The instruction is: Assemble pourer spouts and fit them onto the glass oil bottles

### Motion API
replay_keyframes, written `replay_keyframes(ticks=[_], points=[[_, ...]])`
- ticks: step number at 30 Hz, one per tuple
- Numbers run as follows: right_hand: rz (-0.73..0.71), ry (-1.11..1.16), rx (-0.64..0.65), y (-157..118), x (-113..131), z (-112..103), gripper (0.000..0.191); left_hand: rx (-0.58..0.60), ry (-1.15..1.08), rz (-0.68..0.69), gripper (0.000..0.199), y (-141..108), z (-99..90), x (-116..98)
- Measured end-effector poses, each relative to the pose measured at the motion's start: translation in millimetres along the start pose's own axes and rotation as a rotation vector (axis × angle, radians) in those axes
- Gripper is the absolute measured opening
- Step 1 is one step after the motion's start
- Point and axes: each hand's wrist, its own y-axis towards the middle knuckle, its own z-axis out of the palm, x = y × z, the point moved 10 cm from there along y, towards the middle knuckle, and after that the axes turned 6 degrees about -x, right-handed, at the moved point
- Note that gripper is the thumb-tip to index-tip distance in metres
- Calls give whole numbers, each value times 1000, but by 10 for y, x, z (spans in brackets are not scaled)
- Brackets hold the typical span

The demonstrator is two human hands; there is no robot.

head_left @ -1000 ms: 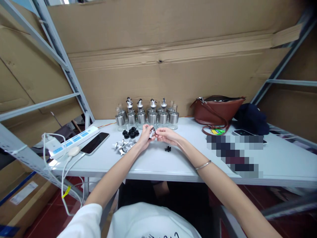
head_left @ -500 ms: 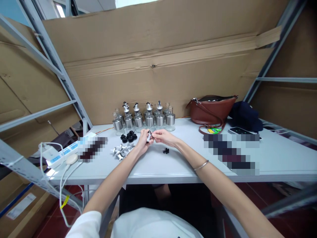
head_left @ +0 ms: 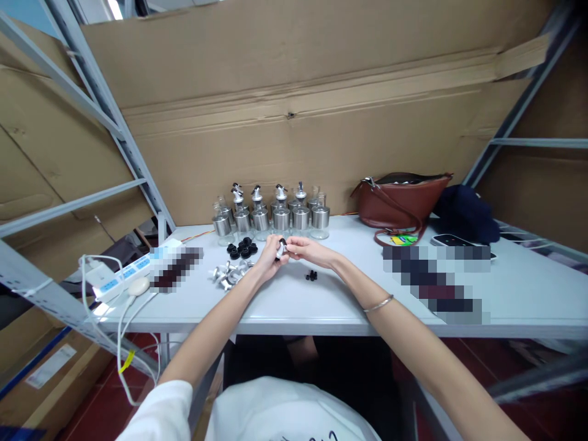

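Observation:
My left hand [head_left: 270,260] is closed around a small silver and black spout [head_left: 281,248], near the middle of the table. From the right, my right hand [head_left: 309,252] pinches at the spout's black top, its fingertips close to those of my left hand. Several silver spout pieces [head_left: 228,275] lie in a pile left of my left hand, with several black stoppers [head_left: 242,248] behind them. Small black caps [head_left: 311,275] sit just in front of my right hand. Glass bottles with steel bands [head_left: 281,219] stand in rows behind, some topped with spouts.
A brown bag [head_left: 395,202], a dark cap [head_left: 466,214] and a phone [head_left: 452,243] lie at the back right. On the left is a white power strip [head_left: 138,269] with cables. Cardboard [head_left: 321,141] walls the back; blurred patches cover both table sides.
The view has shifted slightly, moving most of the scene a little right and up. Both hands stay together at the spout, its black top now showing more clearly.

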Motion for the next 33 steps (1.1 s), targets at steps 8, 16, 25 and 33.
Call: replay_keyframes(ticks=[8, 16, 25, 33], points=[[20, -41, -22, -21, -38, -49, 27, -6, 51, 59, 32, -98, 42, -112], [-171, -217, -284, 73, 200, -70, 25, -116, 45, 180, 32, -89, -49, -336], [-350, -585, -508, -102, 645, 42, 24, -188, 94, 390, 32, -109, -129, -462], [-423, -757, -624, -156, 942, 124, 22, -258, 124, 681, 30, -290, -162, -712]])
